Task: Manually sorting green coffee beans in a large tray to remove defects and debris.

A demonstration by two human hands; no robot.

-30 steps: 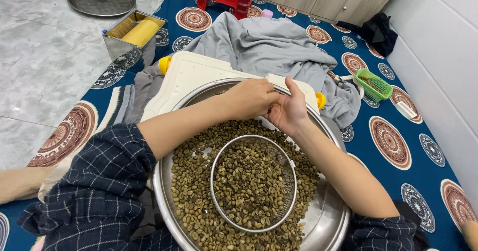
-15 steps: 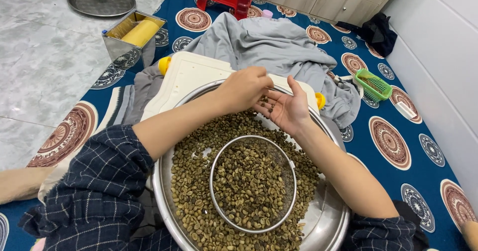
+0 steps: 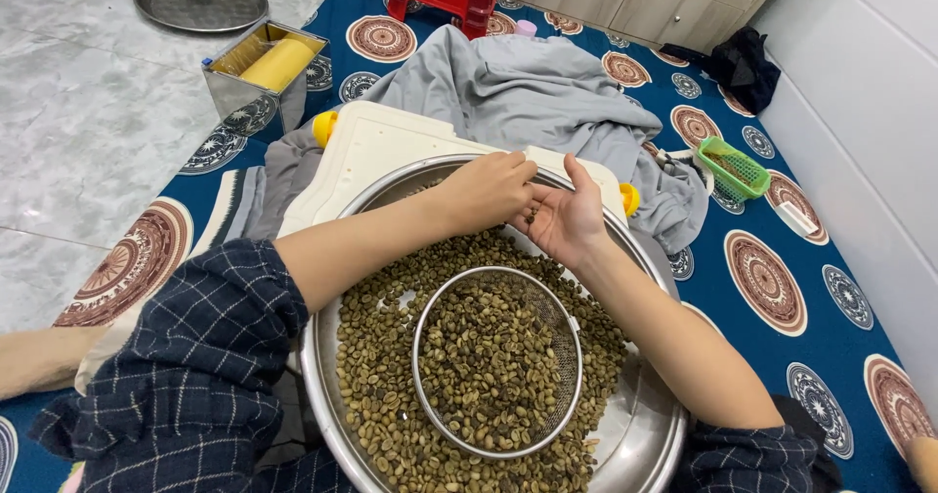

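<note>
Over the steel basin [image 3: 645, 434], left hand [image 3: 486, 192] picking beans [image 3: 531, 214] from cupped right hand [image 3: 567, 221]

A wide, glossy steel basin [image 3: 645, 425] holds matt olive-green beans [image 3: 381, 395] and a round fine-wire metal sieve [image 3: 570, 351]. Beneath lie a smooth white plastic board [image 3: 366, 151], crumpled grey cloth [image 3: 528, 87], and a printed blue fabric mat [image 3: 782, 288].

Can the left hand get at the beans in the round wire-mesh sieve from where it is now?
Probably yes. The left hand sits over the far rim of the large steel basin, fingers at the cupped right hand. The round wire-mesh sieve of greenish beans lies open just nearer the person, uncovered.
</note>
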